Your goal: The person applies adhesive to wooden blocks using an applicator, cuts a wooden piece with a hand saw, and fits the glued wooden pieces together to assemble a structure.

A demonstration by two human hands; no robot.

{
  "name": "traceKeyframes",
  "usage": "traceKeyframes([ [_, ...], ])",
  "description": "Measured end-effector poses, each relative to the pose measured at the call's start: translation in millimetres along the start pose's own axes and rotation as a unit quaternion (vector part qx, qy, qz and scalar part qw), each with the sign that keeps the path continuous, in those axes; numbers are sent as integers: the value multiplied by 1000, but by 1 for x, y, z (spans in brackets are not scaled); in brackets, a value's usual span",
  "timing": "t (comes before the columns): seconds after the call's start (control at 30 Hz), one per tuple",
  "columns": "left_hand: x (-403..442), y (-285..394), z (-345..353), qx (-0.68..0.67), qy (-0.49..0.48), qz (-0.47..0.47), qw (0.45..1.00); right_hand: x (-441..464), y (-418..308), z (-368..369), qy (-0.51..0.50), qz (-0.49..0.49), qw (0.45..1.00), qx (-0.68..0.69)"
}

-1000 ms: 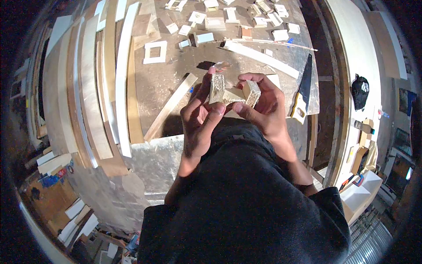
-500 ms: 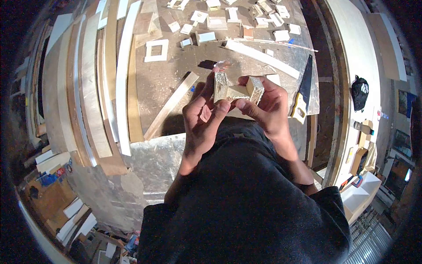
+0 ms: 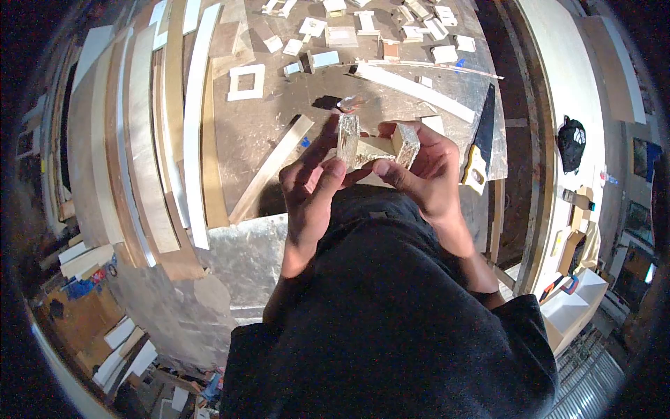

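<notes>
A small U-shaped wooden piece (image 3: 375,148) with rough, splintery edges is held up in front of my body, above the near part of the worktable (image 3: 279,105). My left hand (image 3: 312,188) grips its left upright, thumb at the lower corner and fingers behind. Around the right upright, my right hand (image 3: 429,171) is closed, its thumb pressed near the bottom corner. A loose wooden strip (image 3: 272,167) lies diagonally left of my hands. To the right rests a handsaw (image 3: 480,143) with a black blade and pale yellow handle.
Long boards (image 3: 199,126) lie along the table's left side. Several small wooden blocks and assemblies (image 3: 342,36) are scattered at the far side, near a square wooden frame (image 3: 246,82) and a long white strip (image 3: 415,92). A black cap (image 3: 571,145) sits on the right-hand surface.
The wooden piece has moved slightly right and its inner face shows more. My left hand has shifted a little left and down since half a second ago, still holding the piece.
</notes>
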State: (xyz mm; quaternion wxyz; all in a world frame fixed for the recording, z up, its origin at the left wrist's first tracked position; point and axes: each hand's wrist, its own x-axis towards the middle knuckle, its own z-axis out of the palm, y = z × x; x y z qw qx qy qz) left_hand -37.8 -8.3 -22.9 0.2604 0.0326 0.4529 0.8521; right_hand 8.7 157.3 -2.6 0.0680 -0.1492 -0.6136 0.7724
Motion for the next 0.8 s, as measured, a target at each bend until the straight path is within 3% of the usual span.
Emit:
traceKeyframes([
  [0.1, 1, -8, -12, 101, 0, 31, 994, 0, -2, -1, -1, 14, 1000, 6],
  [0.37, 0, -7, -4, 103, 13, 48, 993, -2, -2, -3, 4, 58, 998, 25],
  [0.5, 0, -16, -3, 126, 53, 64, 989, -2, 1, -3, 5, 49, 998, 38],
  [0.8, 0, -18, -4, 106, 27, 66, 992, -2, 9, -8, 5, 24, 999, 31],
])
